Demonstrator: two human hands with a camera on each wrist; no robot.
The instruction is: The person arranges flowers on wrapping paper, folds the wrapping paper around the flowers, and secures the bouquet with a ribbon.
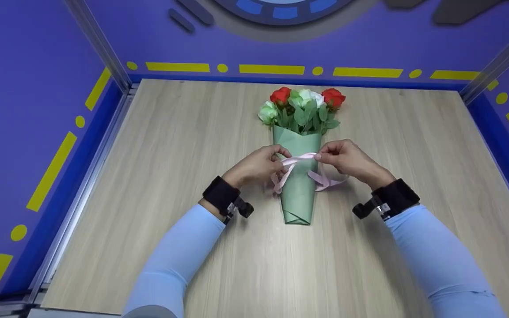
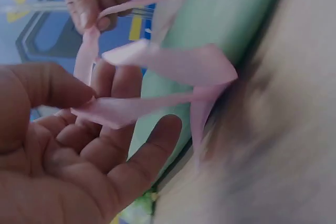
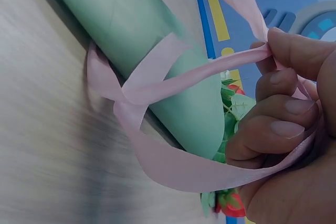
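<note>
A bouquet of red, white and pale green flowers (image 1: 307, 99) lies on the table, rolled in green wrapping paper (image 1: 298, 185). Across the middle of the wrap runs a pink ribbon (image 1: 301, 157). My left hand (image 1: 263, 164) pinches the ribbon at the left side, thumb against fingers, as the left wrist view shows. On the right, my right hand (image 1: 347, 160) pinches another stretch of ribbon (image 3: 210, 72) between thumb and forefinger, its other fingers curled, with a loop passing under them. Loose ribbon tails hang down at both sides of the wrap.
The wooden table (image 1: 170, 145) spreads around the bouquet. Blue panels with yellow marks (image 1: 272, 69) stand at the back and both sides, joined by metal corner posts (image 1: 100, 44). Each wrist wears a black strap (image 1: 221, 194) with a small camera.
</note>
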